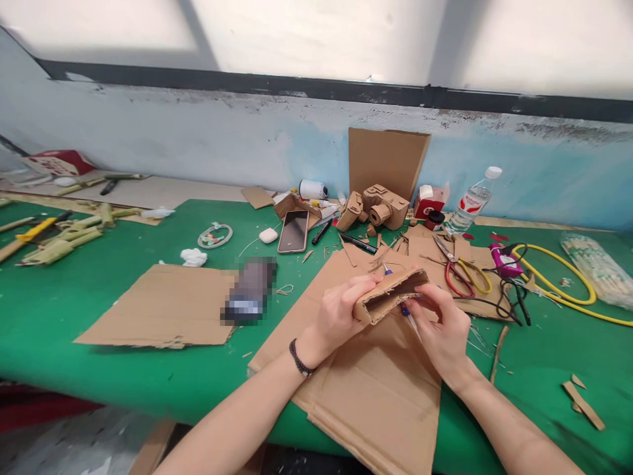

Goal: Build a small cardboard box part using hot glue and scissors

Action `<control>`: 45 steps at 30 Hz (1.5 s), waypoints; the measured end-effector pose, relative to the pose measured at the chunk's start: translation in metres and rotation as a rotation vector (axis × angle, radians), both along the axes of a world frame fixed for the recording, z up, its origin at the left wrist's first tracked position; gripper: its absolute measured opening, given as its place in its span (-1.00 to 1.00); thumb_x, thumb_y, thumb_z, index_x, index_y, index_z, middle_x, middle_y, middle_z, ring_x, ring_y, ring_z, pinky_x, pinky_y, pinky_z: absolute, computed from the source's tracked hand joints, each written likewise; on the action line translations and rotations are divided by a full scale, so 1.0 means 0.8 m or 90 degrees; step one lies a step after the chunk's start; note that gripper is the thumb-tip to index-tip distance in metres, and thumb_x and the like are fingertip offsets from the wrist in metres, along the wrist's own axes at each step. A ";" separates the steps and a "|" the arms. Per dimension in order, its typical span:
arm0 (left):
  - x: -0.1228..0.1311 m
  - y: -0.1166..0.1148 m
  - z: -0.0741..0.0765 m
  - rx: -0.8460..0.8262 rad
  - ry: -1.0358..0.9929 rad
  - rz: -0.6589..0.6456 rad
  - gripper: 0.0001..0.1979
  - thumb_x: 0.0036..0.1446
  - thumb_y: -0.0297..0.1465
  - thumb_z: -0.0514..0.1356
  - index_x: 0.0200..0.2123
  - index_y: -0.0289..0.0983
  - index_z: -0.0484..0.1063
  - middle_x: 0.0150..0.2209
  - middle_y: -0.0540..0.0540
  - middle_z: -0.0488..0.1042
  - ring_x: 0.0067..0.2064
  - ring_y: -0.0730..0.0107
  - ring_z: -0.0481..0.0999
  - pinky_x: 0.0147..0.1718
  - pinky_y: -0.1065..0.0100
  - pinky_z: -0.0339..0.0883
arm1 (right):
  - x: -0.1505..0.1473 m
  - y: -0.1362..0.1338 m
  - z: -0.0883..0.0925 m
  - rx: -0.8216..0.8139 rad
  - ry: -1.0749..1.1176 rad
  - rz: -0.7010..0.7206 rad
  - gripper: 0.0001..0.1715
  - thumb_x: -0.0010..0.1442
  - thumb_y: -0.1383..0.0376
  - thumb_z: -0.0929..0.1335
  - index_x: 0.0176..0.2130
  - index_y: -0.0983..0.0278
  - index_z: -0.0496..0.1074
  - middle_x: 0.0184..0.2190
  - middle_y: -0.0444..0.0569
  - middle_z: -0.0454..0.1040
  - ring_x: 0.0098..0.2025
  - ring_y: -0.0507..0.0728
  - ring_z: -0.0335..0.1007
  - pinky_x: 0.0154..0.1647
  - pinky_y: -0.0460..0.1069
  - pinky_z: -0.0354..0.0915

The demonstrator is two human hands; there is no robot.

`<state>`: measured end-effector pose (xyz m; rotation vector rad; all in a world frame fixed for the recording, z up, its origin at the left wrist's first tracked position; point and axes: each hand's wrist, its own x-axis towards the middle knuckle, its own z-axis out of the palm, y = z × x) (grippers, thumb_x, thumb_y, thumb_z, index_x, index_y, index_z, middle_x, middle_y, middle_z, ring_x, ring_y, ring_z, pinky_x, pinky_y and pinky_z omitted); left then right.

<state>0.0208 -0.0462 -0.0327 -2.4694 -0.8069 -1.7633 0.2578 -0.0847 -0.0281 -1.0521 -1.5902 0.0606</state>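
My left hand (339,313) grips the left end of a curved strip of corrugated cardboard (390,293), fingers wrapped round its edge. My right hand (440,326) pinches the strip's right end and also holds a blue pen or knife (406,311), whose tip pokes out under the strip. Both hands hover over a large flat cardboard sheet (370,389) lying on the green table (99,310). A black bead bracelet sits on my left wrist.
A second cardboard sheet (168,307) lies at the left. Behind are a cardboard camera model (383,206), a phone (293,231), red-and-yellow scissors (462,274), a glue gun (504,258) with yellow cord, a water bottle (472,201) and cardboard scraps. Bamboo pieces (64,241) lie far left.
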 end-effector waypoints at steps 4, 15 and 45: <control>0.001 0.000 0.001 0.000 0.015 0.011 -0.32 0.39 -0.33 0.51 0.43 -0.06 0.29 0.17 -0.26 0.77 0.11 0.04 0.86 0.00 0.11 0.83 | 0.001 0.000 -0.004 -0.012 -0.010 0.003 -0.78 0.47 0.30 0.55 0.08 0.08 0.62 -0.12 -0.11 0.83 -0.27 0.16 0.83 -0.22 0.00 0.69; 0.002 0.003 -0.006 0.001 -0.007 -0.030 -0.21 0.36 -0.42 0.52 0.49 -0.07 0.22 0.25 -0.25 0.72 0.25 0.09 0.79 0.17 0.12 0.76 | 0.000 -0.001 0.005 -0.043 -0.005 0.020 -0.80 0.48 0.16 0.56 0.06 0.09 0.62 -0.11 -0.05 0.82 -0.23 0.20 0.82 -0.18 0.05 0.69; -0.037 -0.023 0.082 -0.624 -0.137 -0.411 -0.15 0.38 -0.07 0.50 0.61 0.12 0.29 0.65 -0.20 0.30 0.66 -0.20 0.32 0.60 -0.19 0.35 | -0.007 0.002 0.018 -0.233 0.139 0.170 -0.49 0.47 0.03 0.56 0.33 0.00 0.65 0.27 0.02 0.73 0.25 0.33 0.70 0.36 0.25 0.60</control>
